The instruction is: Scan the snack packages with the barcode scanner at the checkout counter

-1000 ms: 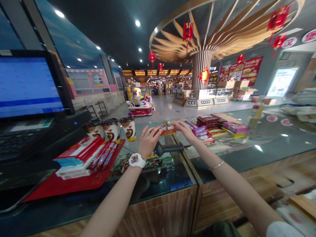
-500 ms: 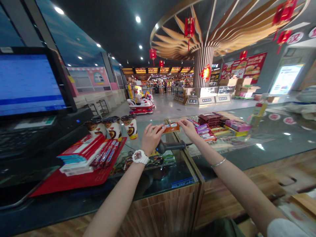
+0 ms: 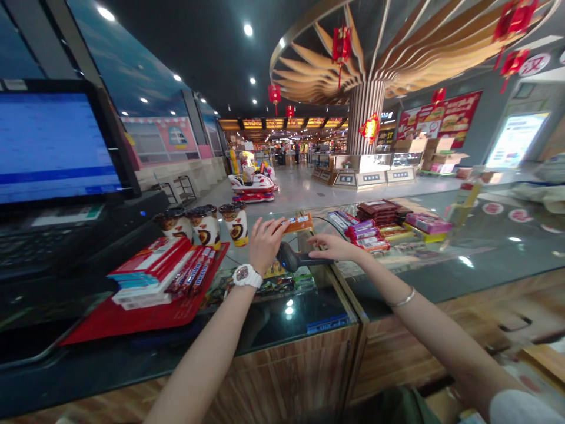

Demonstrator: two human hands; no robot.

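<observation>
Black scanner (image 3: 289, 258) lies by the empty, half-open right hand (image 3: 333, 247); the left hand (image 3: 265, 244) holds an orange packet (image 3: 301, 222) near lidded cups (image 3: 238, 228).

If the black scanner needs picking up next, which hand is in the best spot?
Probably the right hand: its fingers are right by the handle of the black scanner, and it doesn't seem to hold anything. The left hand is busy holding the orange packet.

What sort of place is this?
Probably a shop's checkout counter, perhaps inside a mall: there's a monitor, what looks like a handheld scanner, and packaged snacks set out on the glass.
</observation>
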